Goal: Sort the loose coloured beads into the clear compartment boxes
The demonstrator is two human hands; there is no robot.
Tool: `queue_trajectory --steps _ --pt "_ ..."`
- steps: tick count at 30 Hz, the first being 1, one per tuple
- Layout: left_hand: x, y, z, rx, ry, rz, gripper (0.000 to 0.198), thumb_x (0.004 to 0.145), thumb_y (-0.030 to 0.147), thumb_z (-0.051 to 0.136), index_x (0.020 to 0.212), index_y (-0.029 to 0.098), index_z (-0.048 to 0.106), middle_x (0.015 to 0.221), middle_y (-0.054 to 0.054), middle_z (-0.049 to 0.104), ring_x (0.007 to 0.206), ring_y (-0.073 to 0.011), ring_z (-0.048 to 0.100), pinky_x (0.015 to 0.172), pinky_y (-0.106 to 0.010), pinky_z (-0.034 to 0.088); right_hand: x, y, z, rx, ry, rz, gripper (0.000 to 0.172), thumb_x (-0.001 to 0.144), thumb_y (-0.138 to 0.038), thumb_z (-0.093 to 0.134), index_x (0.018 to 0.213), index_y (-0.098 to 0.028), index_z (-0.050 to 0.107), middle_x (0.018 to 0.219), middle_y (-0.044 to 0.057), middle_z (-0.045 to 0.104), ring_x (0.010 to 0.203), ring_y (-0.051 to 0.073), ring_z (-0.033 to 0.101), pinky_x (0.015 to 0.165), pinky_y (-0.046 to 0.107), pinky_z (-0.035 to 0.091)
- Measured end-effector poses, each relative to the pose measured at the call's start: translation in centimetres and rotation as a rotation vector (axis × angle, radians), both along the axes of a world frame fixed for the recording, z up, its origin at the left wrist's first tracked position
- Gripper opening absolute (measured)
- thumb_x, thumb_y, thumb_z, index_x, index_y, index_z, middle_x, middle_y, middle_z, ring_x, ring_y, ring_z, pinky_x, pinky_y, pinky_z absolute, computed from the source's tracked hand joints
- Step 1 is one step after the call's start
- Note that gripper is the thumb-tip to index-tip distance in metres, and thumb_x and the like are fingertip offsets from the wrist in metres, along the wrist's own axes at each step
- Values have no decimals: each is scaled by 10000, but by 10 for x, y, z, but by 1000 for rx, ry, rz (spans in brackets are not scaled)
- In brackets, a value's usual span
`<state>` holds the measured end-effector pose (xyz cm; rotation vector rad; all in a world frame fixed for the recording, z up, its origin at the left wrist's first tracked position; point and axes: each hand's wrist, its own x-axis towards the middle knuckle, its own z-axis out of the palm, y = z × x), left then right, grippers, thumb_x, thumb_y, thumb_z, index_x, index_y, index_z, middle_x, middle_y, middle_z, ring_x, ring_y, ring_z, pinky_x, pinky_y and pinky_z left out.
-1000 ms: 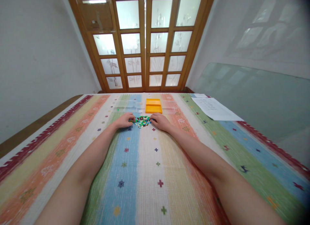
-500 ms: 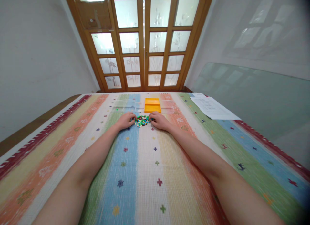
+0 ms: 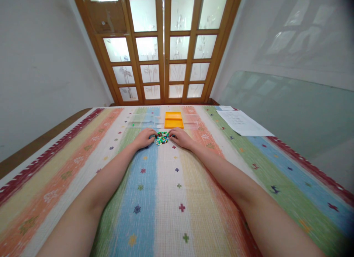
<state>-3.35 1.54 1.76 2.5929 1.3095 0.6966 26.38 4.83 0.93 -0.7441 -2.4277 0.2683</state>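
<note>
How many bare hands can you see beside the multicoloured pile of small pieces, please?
2: the left hand at the left edge of the pile, the right hand at its right edge.

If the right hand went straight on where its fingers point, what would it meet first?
The right hand would probably meet the pile of small colorful pieces first; it looks right at the edge, perhaps already touching.
</note>
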Motion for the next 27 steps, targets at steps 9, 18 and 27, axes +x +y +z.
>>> queue_trajectory --steps 9,18,27 --pt "1 3 0 -16 25 42 419 832 128 541 1142 261 789 1215 -55 762 1204 -270 636 1155 -452 454 2 0 6 -23 70 -192 125 979 -191 598 985 -201 723 980 83 722 923 229 619 851 342 468" --pt "-3 7 -4 5 42 21 464 863 126 503 1206 256 787 1285 -57 747 1240 -260 610 1179 -445 425 4 2 4 -6 120 -196 196 971 -114 514 990 -196 690 1021 96 712 961 235 604 871 344 460" --pt "-5 9 -12 8 80 74 430 982 296 485 1337 235 719 1446 -97 663 1360 -278 540 1252 -478 309 7 10 -3 -7 198 -266 196 915 -87 524 949 -203 678 984 76 714 926 226 608 834 329 458"
